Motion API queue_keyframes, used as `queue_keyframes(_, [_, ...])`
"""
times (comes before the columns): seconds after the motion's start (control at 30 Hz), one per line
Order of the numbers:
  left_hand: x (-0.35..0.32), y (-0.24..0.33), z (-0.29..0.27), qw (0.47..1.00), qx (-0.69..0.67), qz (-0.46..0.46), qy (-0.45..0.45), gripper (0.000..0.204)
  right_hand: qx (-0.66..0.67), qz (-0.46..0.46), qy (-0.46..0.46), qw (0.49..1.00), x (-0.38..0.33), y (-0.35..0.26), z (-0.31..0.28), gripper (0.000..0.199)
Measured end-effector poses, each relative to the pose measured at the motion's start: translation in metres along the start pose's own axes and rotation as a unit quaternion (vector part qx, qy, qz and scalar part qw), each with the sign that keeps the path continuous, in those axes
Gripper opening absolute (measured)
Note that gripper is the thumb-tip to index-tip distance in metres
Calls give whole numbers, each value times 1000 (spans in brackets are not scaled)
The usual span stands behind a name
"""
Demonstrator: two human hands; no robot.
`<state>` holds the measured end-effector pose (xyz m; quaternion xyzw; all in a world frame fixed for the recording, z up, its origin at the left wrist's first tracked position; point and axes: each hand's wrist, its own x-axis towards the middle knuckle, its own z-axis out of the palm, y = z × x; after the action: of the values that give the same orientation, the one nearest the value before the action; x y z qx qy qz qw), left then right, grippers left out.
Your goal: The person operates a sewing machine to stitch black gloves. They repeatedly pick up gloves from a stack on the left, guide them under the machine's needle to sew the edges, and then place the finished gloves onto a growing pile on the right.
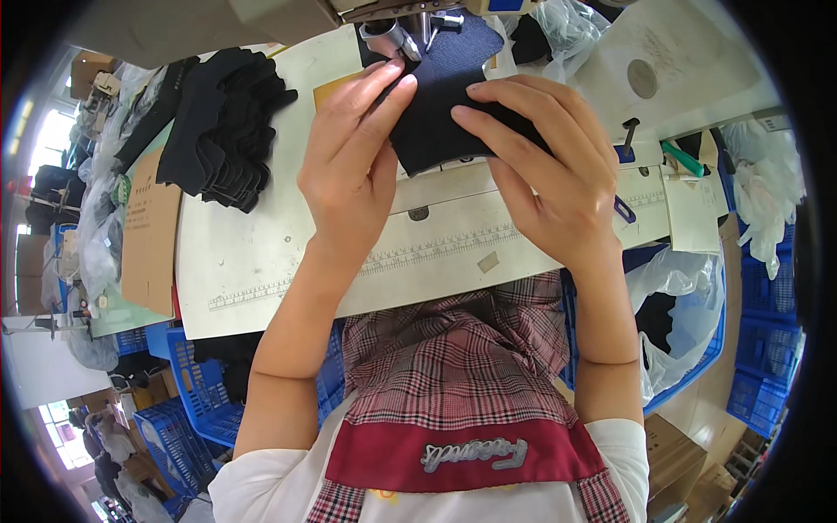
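A black fabric piece (445,122) lies under the needle area of a sewing machine (418,30), its near edge hanging toward me. My left hand (353,148) is at the fabric's left edge, fingertips pressed on it close to the metal presser parts (392,42). My right hand (554,157) has its fingers stretched over the fabric's right side, with the thumb side tucked low by the edge. Both hands hold the fabric between them. What the thumbs do beneath it is partly hidden.
A stack of black cut pieces (227,126) lies on the white table (253,253) at left, beside cardboard (148,235). A ruler strip (418,253) runs along the near edge. Blue crates (200,383) flank me; a plastic-lined one (684,322) stands at right. A green-handled tool (683,159) lies at right.
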<state>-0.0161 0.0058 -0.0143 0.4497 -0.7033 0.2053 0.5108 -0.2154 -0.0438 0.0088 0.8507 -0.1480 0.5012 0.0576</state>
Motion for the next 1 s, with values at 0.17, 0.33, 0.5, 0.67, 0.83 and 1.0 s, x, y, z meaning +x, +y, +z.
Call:
queue_keyframes(0.17, [3, -6, 2, 1000, -16, -10, 4, 48, -13, -7, 17, 1000, 0, 6, 6, 36])
queue_keyframes(0.33, [3, -12, 3, 999, -32, -11, 21, 41, -23, -22, 36, 999, 3, 13, 12, 33])
queue_keyframes(0.5, [1, -10, 8, 999, -20, -17, 37, 38, -16, -41, 65, 997, 1, 32, 18, 32])
queue_keyframes(0.67, [2, -4, 12, 998, 17, -9, 62, 32, -27, 4, 35, 999, 10, 29, 14, 32])
queue_keyframes(0.83, [4, 3, 17, 995, 62, -9, 78, 26, -72, -5, 63, 995, 6, 17, 23, 31])
queue_keyframes(1.0, [7, 8, 18, 993, 94, -12, 74, 21, -112, -58, 102, 987, 1, 13, 31, 27])
